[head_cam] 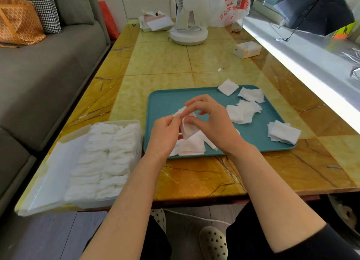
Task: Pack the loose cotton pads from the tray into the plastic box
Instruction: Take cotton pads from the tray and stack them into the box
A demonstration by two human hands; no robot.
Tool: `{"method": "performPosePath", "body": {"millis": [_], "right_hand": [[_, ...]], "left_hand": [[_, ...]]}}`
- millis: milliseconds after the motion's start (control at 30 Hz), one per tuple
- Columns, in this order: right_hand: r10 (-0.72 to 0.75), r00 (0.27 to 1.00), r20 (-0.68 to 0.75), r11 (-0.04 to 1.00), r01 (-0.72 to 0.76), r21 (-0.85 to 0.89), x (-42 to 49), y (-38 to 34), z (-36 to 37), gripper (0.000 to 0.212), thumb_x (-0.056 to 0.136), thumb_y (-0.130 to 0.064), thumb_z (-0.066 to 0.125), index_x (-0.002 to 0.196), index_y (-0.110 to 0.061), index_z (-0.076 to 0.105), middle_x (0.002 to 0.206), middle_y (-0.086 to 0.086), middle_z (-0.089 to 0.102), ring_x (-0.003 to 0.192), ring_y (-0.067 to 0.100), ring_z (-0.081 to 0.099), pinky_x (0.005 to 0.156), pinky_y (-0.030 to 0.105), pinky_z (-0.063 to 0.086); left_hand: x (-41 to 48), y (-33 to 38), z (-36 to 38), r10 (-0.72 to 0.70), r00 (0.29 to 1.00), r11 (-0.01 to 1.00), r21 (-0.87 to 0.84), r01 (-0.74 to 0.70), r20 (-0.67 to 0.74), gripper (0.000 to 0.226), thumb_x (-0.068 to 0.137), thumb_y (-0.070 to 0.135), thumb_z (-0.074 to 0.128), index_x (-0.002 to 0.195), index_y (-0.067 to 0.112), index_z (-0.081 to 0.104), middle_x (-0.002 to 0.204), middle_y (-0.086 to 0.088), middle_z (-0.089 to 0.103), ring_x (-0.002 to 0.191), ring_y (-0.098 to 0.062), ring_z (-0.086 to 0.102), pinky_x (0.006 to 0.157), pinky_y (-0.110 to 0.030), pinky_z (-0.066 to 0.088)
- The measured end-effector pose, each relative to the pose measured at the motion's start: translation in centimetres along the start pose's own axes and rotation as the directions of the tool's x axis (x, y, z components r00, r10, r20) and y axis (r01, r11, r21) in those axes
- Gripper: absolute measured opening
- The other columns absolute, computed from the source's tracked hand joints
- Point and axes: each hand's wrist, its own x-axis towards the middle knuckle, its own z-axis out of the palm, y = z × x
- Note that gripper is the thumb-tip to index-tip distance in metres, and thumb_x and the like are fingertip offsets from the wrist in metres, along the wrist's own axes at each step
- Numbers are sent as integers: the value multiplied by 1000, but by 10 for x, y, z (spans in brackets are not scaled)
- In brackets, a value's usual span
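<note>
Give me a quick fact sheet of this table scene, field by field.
Setting: table beside a grey sofa
Left hand: pinches the held pads above the tray
Right hand: pinches the same pads
Tray: teal, carries loose pads in several piles
Stray pad: lies across the tray's far rim
Box: left of the tray, open, with packed pads in two rows
Progress: partly done, since pads are left on the tray

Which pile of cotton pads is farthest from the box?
The stack at the tray's right edge; every other pile lies nearer the plastic box.
</note>
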Motion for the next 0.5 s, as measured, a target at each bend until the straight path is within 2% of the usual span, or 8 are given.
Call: {"method": "performPosePath", "body": {"millis": [100, 233, 300, 400, 500], "right_hand": [[9, 999, -37, 1000, -9, -3, 1, 1, 1, 12, 83, -10, 68, 83, -22, 68, 96, -6, 60, 91, 2, 54, 77, 8, 37], [37, 992, -120, 999, -35, 19, 0, 0, 0, 20, 85, -2, 61, 82, -22, 63, 91, -5, 61, 81, 0, 55, 73, 8, 40], [39, 991, -130, 999, -38, 11, 0, -1, -1, 23, 86, -1, 59, 83, -23, 62, 94, -1, 64, 79, -3, 55, 72, 6, 39], [41, 995, -95, 999, -40, 16, -1, -1, 0, 28, 86, -4, 61, 81, -31, 60, 94, -6, 63, 82, -4, 54, 73, 7, 40], [35, 995, -88, 999, -34, 14, -1, 0, 1, 21, 86, -8, 63, 82, -29, 62, 91, -11, 60, 83, 0, 55, 73, 8, 40]], "left_hand": [[-1, 4, 0, -35, 999, 997, -63, 35, 5, 33, 101, 20, 38, 89, 16, 68, 88, -7, 70, 80, -13, 66, 63, -17, 53], [-4, 10, 1, -59, 998, 985, -161, 63, 33, 29, 97, 18, 41, 83, 17, 67, 81, -4, 71, 81, -16, 66, 77, -33, 54], [-5, 9, 1, -41, 998, 994, -104, 45, 39, 25, 95, 16, 46, 83, 16, 68, 85, -8, 71, 82, -17, 65, 79, -34, 55], [-5, 7, 1, -37, 999, 999, -37, 38, 18, 25, 95, 13, 47, 81, 15, 67, 81, -3, 69, 76, -13, 64, 77, -30, 55], [-3, 4, 1, -52, 999, 999, -3, 52, 2, 25, 96, 13, 47, 84, 8, 68, 81, -3, 69, 75, -12, 64, 74, -27, 55]]}}
